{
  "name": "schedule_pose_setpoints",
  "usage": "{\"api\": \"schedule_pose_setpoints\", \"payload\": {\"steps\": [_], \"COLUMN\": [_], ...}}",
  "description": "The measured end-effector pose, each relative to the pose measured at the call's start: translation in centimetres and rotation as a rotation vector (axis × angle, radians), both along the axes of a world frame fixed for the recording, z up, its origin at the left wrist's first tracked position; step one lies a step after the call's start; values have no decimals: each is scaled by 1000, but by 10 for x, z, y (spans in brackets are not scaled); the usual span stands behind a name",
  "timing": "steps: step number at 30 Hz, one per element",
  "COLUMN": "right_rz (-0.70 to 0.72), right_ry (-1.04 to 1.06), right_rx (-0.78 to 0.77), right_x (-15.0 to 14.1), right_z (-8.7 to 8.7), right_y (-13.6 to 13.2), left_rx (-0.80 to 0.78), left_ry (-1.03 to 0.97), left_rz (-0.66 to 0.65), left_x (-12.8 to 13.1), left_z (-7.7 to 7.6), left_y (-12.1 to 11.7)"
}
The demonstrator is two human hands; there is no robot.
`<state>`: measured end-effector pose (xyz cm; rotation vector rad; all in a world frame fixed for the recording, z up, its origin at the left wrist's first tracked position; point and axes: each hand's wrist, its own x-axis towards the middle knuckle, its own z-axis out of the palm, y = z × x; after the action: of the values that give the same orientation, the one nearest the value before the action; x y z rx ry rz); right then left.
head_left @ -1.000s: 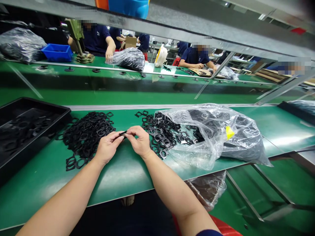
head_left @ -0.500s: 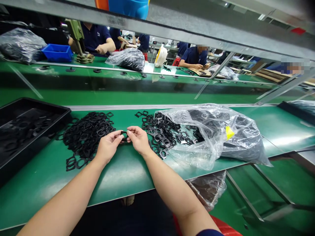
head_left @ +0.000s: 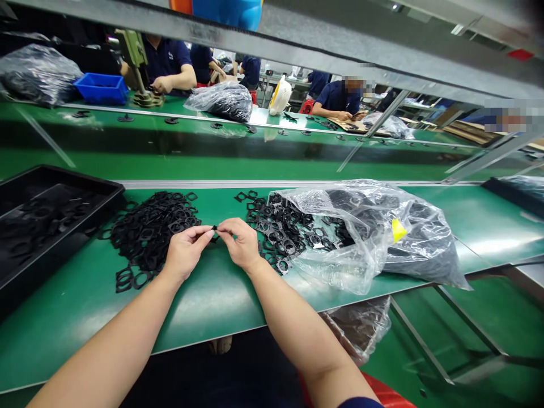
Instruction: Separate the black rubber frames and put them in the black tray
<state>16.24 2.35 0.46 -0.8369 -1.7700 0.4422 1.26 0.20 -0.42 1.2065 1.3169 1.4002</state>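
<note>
Between my two hands, above the green table (head_left: 204, 309), is a small black plastic ring part (head_left: 215, 228), mostly covered by fingers. My left hand (head_left: 187, 249) pinches it from the left with thumb and forefinger. From the right, my right hand (head_left: 240, 241) grips it the same way. Left of my hands lies a heap of black ring parts (head_left: 148, 229), some with square outlines. A looser pile of similar black parts (head_left: 278, 229) spreads to the right, out of the mouth of a clear plastic bag (head_left: 361, 260) with a yellow label.
A black tray (head_left: 97, 207) holding dark parts stands at the left. Behind runs a lower green strip, then another bench with a blue bin (head_left: 102, 89), a green press (head_left: 136, 62) and a white fan (head_left: 280, 96). Several co-workers sit there. A metal beam (head_left: 297, 62) crosses overhead.
The black ring part has turned in my fingers, so its opening no longer shows. Both hands stay in nearly the same place, and the piles look the same.
</note>
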Motion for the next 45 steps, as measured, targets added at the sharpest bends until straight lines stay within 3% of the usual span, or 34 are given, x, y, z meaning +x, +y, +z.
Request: {"api": "schedule_pose_setpoints", "payload": {"steps": [5, 12, 19, 27, 35, 45], "right_rz": [13, 3, 50, 41, 87, 11], "right_ry": [-84, -49, -106, -154, -150, -24], "right_rx": [5, -55, 24, -45, 8, 53], "right_x": [2, 1, 4, 5, 5, 1], "right_z": [3, 2, 3, 2, 0, 1], "right_y": [-1, -3, -1, 0, 3, -1], "left_rx": [33, 212, 70, 131, -53, -15], "left_ry": [75, 307, 91, 274, -95, -124], "left_rz": [-19, -25, -73, -74, -30, -29], "left_x": [-2, -3, -2, -6, 2, 1], "left_z": [-2, 1, -2, -3, -1, 3], "left_y": [-1, -4, -3, -2, 0, -1]}}
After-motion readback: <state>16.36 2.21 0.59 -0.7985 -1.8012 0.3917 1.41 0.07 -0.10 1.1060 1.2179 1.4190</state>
